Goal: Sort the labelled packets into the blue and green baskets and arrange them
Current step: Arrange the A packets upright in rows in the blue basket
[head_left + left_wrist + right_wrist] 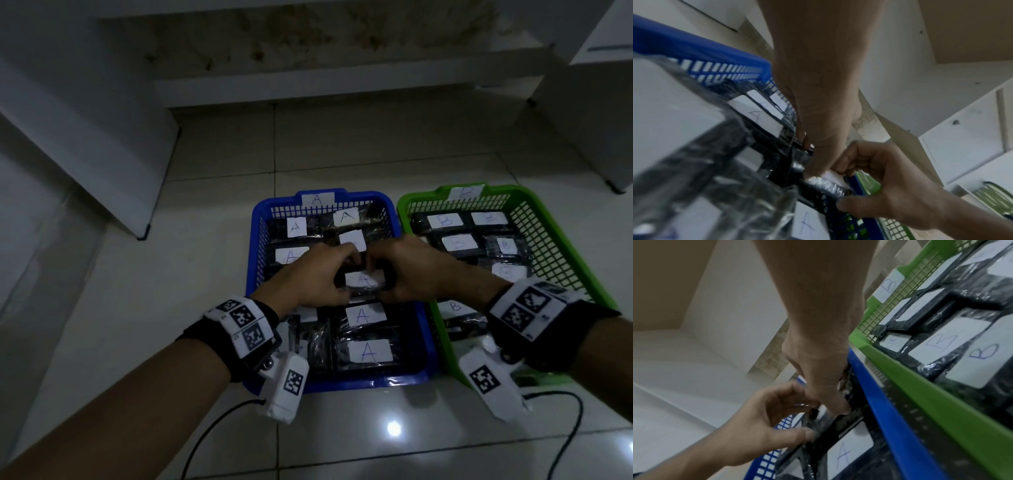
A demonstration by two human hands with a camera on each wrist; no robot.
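A black packet with a white "A" label [363,280] hangs over the middle of the blue basket [254,240], held at both ends. My left hand [342,274] pinches its left end and my right hand [384,274] grips its right end. The left wrist view shows the held packet [826,185] between my left hand [818,162] and right hand [844,186]. Several "A" packets [369,351] lie in the blue basket. The green basket [582,253] to the right holds several "B" packets [445,220]. In the right wrist view the blue basket's rim [890,418] touches the green basket's rim [920,386].
The baskets stand side by side on a pale tiled floor [342,144]. White furniture [85,137] rises at the left, another white unit [599,102] at the right, and a low ledge [342,85] runs behind. Black cables [212,428] trail from my wrists.
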